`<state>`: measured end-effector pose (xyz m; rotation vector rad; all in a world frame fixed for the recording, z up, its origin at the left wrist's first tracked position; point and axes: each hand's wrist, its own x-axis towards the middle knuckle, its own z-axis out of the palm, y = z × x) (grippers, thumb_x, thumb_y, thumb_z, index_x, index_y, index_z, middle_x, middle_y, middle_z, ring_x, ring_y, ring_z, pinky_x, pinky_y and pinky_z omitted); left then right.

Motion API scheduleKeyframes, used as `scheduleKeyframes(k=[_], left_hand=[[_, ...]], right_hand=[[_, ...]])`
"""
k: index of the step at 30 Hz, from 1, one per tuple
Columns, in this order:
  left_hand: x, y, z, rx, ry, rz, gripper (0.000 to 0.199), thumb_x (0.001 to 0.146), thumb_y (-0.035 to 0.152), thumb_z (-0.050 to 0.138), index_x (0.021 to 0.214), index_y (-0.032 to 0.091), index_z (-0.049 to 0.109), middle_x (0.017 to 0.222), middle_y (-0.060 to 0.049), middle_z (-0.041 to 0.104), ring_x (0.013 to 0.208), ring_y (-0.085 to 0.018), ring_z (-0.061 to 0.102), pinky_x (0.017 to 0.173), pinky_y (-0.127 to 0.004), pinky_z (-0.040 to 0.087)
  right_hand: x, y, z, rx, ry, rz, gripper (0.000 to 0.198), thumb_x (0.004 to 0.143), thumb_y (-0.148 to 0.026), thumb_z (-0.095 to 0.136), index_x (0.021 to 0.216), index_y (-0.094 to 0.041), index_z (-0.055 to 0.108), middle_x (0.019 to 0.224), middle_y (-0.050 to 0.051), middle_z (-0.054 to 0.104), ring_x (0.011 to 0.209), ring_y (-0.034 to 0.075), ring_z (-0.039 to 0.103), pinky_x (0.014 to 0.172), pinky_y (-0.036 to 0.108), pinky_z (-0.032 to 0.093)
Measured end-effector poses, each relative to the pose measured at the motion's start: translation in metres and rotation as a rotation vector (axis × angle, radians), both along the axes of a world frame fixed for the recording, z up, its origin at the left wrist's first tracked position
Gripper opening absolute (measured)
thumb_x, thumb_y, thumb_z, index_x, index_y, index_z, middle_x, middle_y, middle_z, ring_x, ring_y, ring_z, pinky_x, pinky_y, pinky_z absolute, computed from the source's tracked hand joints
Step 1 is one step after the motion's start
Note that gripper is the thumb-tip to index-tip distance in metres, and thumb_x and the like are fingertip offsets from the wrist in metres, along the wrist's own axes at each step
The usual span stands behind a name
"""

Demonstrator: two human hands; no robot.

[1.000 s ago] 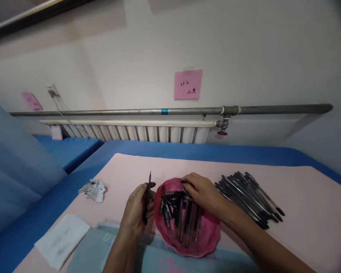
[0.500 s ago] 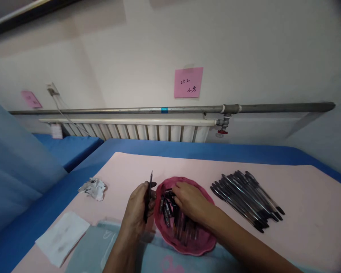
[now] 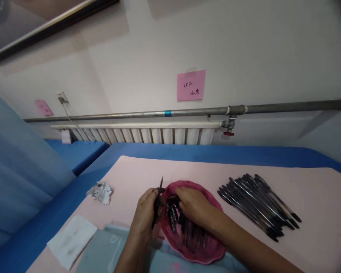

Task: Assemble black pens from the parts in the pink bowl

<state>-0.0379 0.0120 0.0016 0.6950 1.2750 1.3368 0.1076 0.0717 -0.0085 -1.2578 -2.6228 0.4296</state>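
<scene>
Person, 2 bare hands: left hand [image 3: 146, 208], right hand [image 3: 194, 206]. Left forearm [image 3: 130, 252] and right forearm [image 3: 241, 237] uncovered as far as visible, slim, narrowing toward the wrists. Left fingers [image 3: 160, 210] carry dark smudges (outlines blurred). Right fingertips partly hidden.

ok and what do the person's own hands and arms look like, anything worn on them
The left hand and right hand are both ungloved. No sleeve, watch or bracelet shows on the visible part of the left forearm or right forearm. Dark smudges mark the left thumb; the right fingertips are too hidden to judge.
</scene>
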Motion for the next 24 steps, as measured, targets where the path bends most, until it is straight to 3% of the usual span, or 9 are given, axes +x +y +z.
scheduleKeyframes(k=[5, 8, 12, 15, 17, 21, 24], left_hand=[[0.000, -0.001, -0.001, 0.003, 0.010, 0.000, 0.028, 0.074, 0.044, 0.056, 0.069, 0.018, 0.049, 0.050, 0.006, 0.043, 0.042, -0.006, 0.032, 0.041, -0.019, 0.017], [-0.001, -0.001, 0.000, 0.002, 0.006, -0.004, 0.026, 0.074, 0.042, 0.056, 0.070, 0.018, 0.049, 0.050, 0.006, 0.042, 0.042, -0.005, 0.031, 0.040, -0.019, 0.017], [0.001, -0.002, 0.003, 0.004, 0.013, -0.040, 0.026, 0.074, 0.041, 0.056, 0.066, 0.018, 0.048, 0.049, 0.007, 0.041, 0.041, -0.006, 0.031, 0.040, -0.019, 0.018], [0.006, -0.003, 0.002, 0.020, 0.014, -0.070, 0.025, 0.072, 0.039, 0.060, 0.064, 0.018, 0.050, 0.048, 0.007, 0.042, 0.041, -0.006, 0.031, 0.040, -0.019, 0.019], [0.010, -0.004, -0.001, 0.028, -0.005, -0.084, 0.022, 0.069, 0.036, 0.063, 0.065, 0.017, 0.053, 0.052, 0.005, 0.047, 0.043, -0.007, 0.035, 0.042, -0.018, 0.024], [0.016, -0.004, -0.006, 0.043, -0.054, -0.099, 0.020, 0.067, 0.035, 0.067, 0.072, 0.016, 0.061, 0.062, 0.001, 0.055, 0.056, -0.010, 0.047, 0.051, -0.020, 0.034], [0.016, -0.004, -0.007, 0.051, -0.053, -0.113, 0.020, 0.069, 0.034, 0.066, 0.073, 0.015, 0.063, 0.065, 0.000, 0.057, 0.060, -0.012, 0.049, 0.056, -0.021, 0.037]], right_hand=[[0.004, 0.005, -0.015, 0.061, 0.009, -0.014, 0.021, 0.070, -0.005, 0.045, 0.075, -0.018, 0.060, 0.081, 0.008, 0.066, 0.074, 0.020, 0.060, 0.061, 0.029, 0.040], [0.008, 0.007, -0.014, 0.013, 0.167, 0.014, 0.020, 0.072, -0.007, 0.044, 0.077, -0.018, 0.059, 0.080, 0.005, 0.065, 0.074, 0.018, 0.059, 0.065, 0.029, 0.041], [0.009, 0.009, 0.006, -0.214, 0.698, -0.117, 0.013, 0.077, -0.020, 0.048, 0.083, -0.020, 0.059, 0.083, 0.002, 0.065, 0.078, 0.016, 0.058, 0.072, 0.030, 0.044], [0.008, 0.011, 0.019, -0.488, 1.142, -0.296, 0.020, 0.072, -0.032, 0.059, 0.087, -0.019, 0.058, 0.079, 0.001, 0.064, 0.067, 0.014, 0.057, 0.060, 0.026, 0.043], [0.006, 0.012, 0.021, -0.640, 1.330, -0.354, 0.027, 0.065, -0.033, 0.066, 0.085, -0.018, 0.057, 0.074, 0.000, 0.063, 0.062, 0.012, 0.056, 0.055, 0.023, 0.041], [0.004, 0.010, 0.021, -0.764, 1.465, -0.349, 0.031, 0.058, -0.030, 0.072, 0.081, -0.018, 0.058, 0.072, -0.001, 0.064, 0.059, 0.010, 0.056, 0.056, 0.022, 0.042], [0.003, 0.007, 0.021, -0.787, 1.423, -0.330, 0.029, 0.060, -0.029, 0.071, 0.083, -0.017, 0.058, 0.070, -0.002, 0.062, 0.054, 0.008, 0.053, 0.054, 0.022, 0.042]])
